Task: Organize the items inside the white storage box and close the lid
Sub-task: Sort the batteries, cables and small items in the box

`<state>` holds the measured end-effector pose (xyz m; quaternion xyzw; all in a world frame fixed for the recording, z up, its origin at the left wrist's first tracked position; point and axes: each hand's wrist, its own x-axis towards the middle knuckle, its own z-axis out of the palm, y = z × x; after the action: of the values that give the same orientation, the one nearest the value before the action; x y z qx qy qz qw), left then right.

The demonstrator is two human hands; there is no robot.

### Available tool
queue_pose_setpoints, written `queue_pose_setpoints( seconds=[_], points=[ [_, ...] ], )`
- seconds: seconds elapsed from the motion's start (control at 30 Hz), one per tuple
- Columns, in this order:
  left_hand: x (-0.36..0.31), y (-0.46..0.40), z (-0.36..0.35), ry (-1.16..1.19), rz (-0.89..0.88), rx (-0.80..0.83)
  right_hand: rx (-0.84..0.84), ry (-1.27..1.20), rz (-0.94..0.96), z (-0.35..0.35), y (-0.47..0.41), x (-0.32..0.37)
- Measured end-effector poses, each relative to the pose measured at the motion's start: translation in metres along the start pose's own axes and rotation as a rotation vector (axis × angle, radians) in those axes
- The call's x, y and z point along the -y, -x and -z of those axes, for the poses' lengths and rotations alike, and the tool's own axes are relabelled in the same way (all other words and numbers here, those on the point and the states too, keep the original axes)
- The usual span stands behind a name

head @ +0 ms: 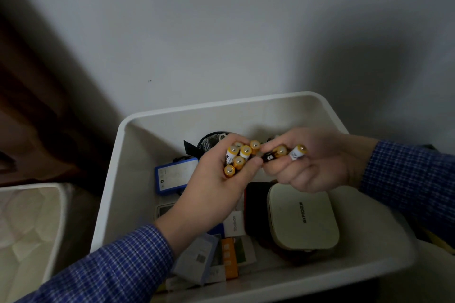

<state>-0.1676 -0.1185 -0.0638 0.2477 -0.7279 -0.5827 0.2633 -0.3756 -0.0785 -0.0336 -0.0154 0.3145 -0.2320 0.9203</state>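
Observation:
The white storage box stands open below me, with no lid in view. Above its middle my left hand grips a bundle of several gold-capped batteries. My right hand holds two more batteries right beside that bundle, fingertips nearly touching. In the box lie a cream rounded device, a blue and white packet, a black mesh cup, a dark case and several small cartons.
A second white bin with a pale liner stands at the lower left. A plain wall rises just behind the box. A dark brown panel fills the left side.

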Motion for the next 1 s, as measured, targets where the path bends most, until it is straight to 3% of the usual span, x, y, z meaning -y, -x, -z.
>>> queue_pose_setpoints(
  seconds=[0.13, 0.3, 0.57, 1.0],
  points=[
    [-0.003, 0.002, -0.004, -0.195, -0.117, -0.089, -0.188, 0.069, 0.118, -0.010, -0.016, -0.013],
    [-0.007, 0.001, 0.002, -0.166, -0.092, -0.030, -0.276, 0.069, 0.157, -0.013, -0.023, -0.021],
    [-0.008, -0.001, 0.003, -0.256, -0.108, 0.057, -0.272, 0.050, 0.040, -0.012, -0.023, -0.025],
    [-0.007, 0.001, 0.003, -0.321, -0.146, 0.059, -0.360, 0.085, 0.118, -0.022, -0.023, -0.031]
  ],
)
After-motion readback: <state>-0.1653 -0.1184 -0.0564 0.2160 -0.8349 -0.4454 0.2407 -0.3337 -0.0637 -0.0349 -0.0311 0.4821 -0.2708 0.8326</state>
